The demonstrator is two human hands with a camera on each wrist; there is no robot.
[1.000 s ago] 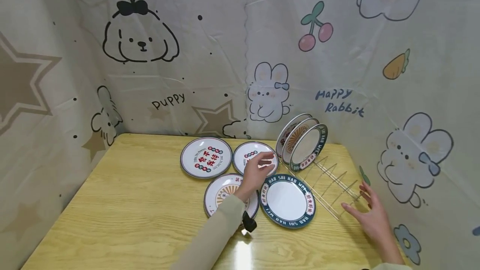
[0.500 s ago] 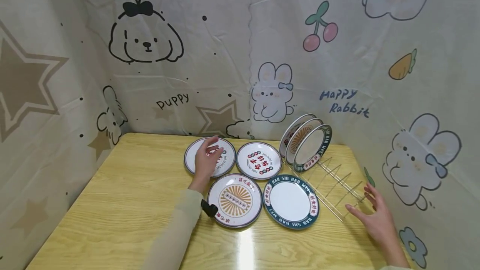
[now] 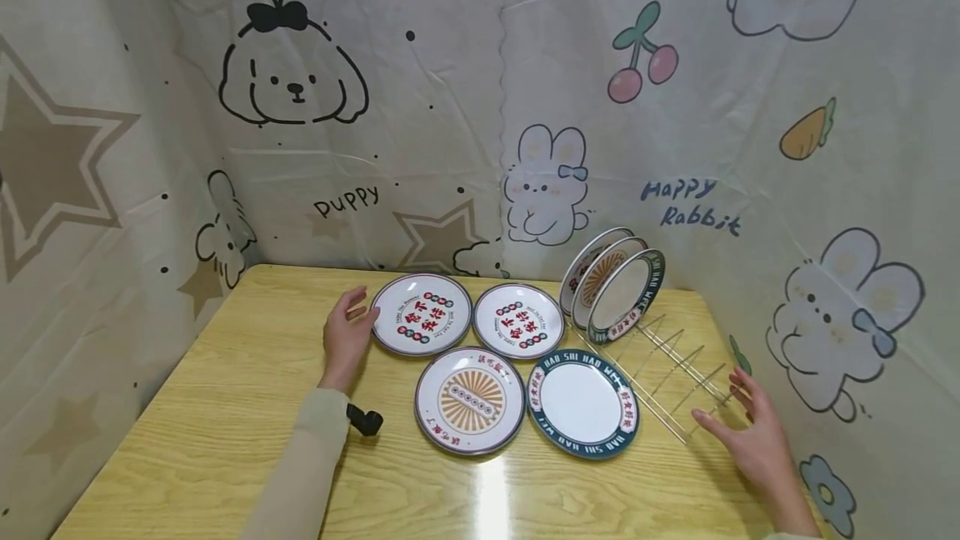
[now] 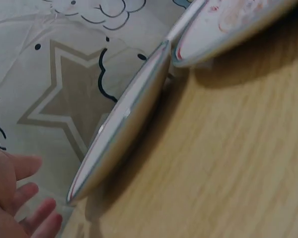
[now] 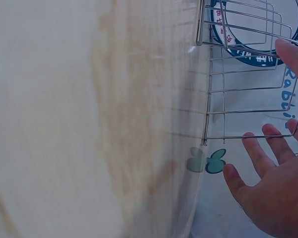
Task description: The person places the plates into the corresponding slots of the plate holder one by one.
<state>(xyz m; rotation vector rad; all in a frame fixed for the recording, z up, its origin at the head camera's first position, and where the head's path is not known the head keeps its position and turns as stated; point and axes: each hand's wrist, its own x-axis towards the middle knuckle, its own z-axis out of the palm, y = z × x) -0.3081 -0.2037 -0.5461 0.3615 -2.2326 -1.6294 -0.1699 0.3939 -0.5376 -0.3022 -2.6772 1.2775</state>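
My left hand point(image 3: 348, 340), fingers relaxed and holding nothing, is beside the left rim of a white plate point(image 3: 422, 315) with red lettering. In the left wrist view its fingertips are close to the near end of that plate point(image 4: 121, 126). My right hand point(image 3: 757, 436) is at the near end of a wire plate rack point(image 3: 667, 369), thumb and fingers spread. The right wrist view has those fingers point(image 5: 258, 157) lying right at the end wire of the rack point(image 5: 246, 89). Three plates stand on edge in the rack's far end; the front one point(image 3: 626, 298) has a dark green rim.
A smaller red-lettered plate point(image 3: 519, 321), a sunburst plate point(image 3: 450, 437) and a green-rimmed plate point(image 3: 583, 398) lie flat on the wooden table point(image 3: 225, 407). A printed curtain point(image 3: 420, 148) hangs behind the table and along its sides.
My left hand has swept leftward, from over the smaller lettered plate, across the far left plate, to beside its left rim. My right hand has stayed at the rack's end.
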